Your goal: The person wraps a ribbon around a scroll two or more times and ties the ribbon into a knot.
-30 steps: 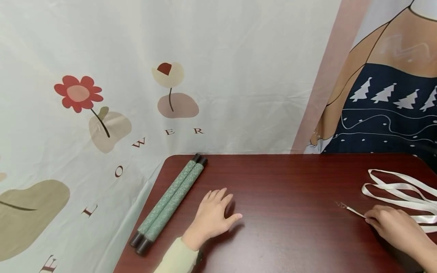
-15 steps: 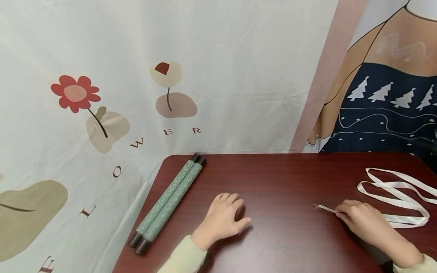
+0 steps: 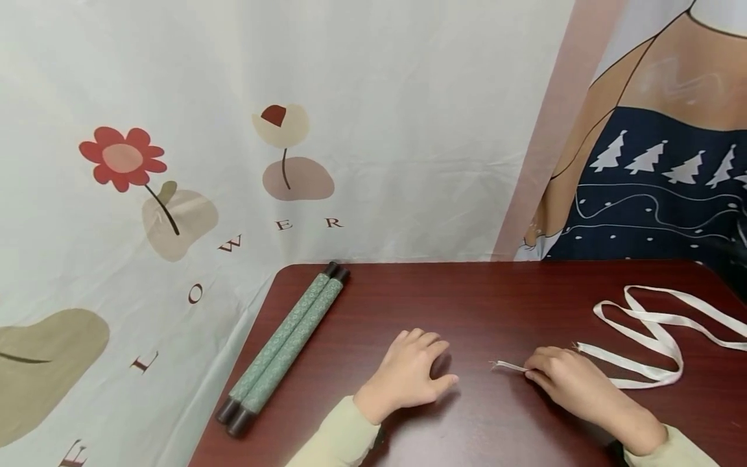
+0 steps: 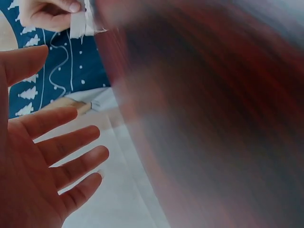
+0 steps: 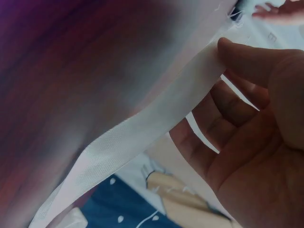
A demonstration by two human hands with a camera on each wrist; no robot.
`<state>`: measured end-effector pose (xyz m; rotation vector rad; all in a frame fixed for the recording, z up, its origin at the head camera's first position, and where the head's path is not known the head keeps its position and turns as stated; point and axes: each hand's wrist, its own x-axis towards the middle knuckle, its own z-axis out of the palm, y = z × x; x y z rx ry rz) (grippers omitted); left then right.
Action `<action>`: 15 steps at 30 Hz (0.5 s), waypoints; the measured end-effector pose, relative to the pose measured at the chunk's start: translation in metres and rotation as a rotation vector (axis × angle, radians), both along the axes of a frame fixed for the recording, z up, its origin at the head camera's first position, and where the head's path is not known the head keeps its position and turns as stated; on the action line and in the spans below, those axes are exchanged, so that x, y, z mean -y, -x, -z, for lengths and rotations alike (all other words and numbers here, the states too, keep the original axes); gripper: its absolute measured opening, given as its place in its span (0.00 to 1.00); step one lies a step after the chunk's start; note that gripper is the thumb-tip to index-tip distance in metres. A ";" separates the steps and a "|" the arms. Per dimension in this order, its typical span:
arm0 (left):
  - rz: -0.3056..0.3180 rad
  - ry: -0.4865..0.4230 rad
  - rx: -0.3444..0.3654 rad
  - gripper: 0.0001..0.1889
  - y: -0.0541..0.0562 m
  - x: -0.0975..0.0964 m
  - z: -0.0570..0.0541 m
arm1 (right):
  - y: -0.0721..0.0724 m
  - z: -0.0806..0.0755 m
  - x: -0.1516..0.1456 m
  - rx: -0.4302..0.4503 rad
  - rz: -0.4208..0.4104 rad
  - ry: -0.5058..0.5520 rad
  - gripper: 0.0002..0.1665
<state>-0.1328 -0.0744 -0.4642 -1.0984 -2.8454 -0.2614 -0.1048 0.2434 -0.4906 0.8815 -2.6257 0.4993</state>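
A white ribbon [image 3: 649,327] lies in loose loops at the right of the table, and its frayed end is pinched between thumb and fingers of my right hand [image 3: 569,383]. In the right wrist view the ribbon [image 5: 137,126] runs flat from under the thumb down to the lower left. My left hand [image 3: 408,370] hovers over the middle of the table, palm down, fingers spread and slightly bent, holding nothing. The left wrist view shows that hand [image 4: 52,156] with its fingers apart. The ribbon's other frayed end lies just beyond my right hand.
Two green patterned rods [image 3: 286,344] with black ends lie side by side along the left edge of the dark red table [image 3: 467,305]. Behind the table hangs a pale printed curtain [image 3: 408,130] with flowers and letters.
My right hand has moved left, drawing the ribbon's end with it, so the loops have shifted and its other end shows. My left hand has moved a little to the right.
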 end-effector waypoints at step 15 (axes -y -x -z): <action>0.253 -0.012 -0.042 0.17 -0.003 -0.041 0.009 | -0.003 -0.007 0.041 0.087 -0.121 0.068 0.12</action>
